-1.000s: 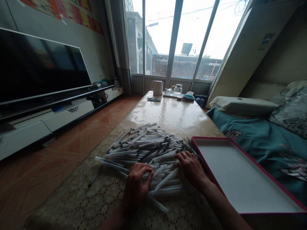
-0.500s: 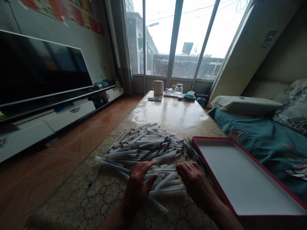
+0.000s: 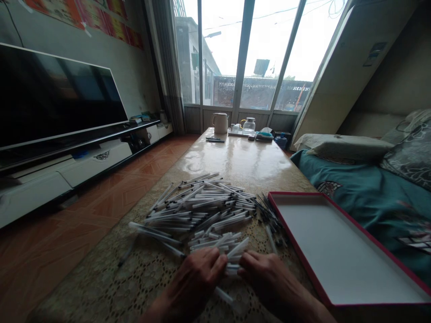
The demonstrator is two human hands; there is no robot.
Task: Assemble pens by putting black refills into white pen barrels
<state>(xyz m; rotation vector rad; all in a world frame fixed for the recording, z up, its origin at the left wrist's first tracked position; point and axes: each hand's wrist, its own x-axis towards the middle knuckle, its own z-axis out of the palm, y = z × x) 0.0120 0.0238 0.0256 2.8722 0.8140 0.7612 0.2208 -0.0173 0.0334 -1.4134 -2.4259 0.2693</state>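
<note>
Translucent white pen barrels (image 3: 215, 242) lie in a near group on the lace-patterned table cover, partly hidden by my hands. My left hand (image 3: 202, 269) is closed, its fingers curled around the near barrels. Facing it, my right hand (image 3: 259, 269) is closed too, thumb and fingers pinched at the barrels' right ends. A few barrels show in the gap between the hands. One loose barrel (image 3: 224, 295) slants out below my left hand. Beyond lies a larger heap of black-ended pens (image 3: 202, 204). Thin black refills (image 3: 269, 213) are piled to the right.
A shallow red-rimmed tray (image 3: 350, 251) with a white inside stands at the table's right. Stray pens (image 3: 155, 234) lie at the left. A kettle (image 3: 220, 123), a glass jug (image 3: 249, 125) and a tissue pack (image 3: 265, 133) stand at the far end.
Both hands have moved nearer to me, and the left has shifted right, narrowing the gap between them. My left hand's spread fingers have closed. More of the near barrels now show beyond the hands.
</note>
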